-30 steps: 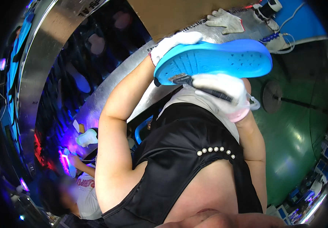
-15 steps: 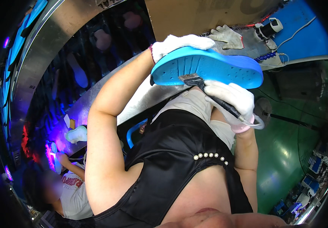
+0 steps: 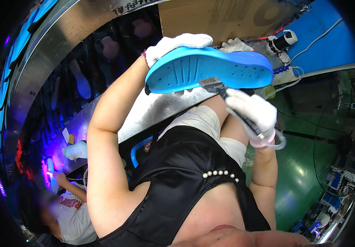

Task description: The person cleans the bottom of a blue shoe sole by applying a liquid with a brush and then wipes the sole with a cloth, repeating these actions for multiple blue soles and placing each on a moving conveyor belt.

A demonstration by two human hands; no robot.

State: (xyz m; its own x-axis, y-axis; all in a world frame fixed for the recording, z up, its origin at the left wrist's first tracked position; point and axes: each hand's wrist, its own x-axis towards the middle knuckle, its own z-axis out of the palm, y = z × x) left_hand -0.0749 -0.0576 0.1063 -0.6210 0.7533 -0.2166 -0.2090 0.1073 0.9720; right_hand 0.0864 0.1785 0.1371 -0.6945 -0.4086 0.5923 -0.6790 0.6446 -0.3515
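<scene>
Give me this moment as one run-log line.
white-gloved left hand: holding long blue molded sole | white-gloved right hand: holding flat black brush | brush: overlaps sole's lower edge in view, contact unclear

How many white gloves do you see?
3 white gloves: one on the left hand, one on the right hand, and a loose glove lying beyond the blue sole, which partly hides it. More may be hidden in dark or blurry parts.

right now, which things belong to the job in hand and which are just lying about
In use:
blue sole, held by the left hand
black brush, held by the right hand

Apparently lying about:
spare white glove
cardboard
black-and-white device
</scene>
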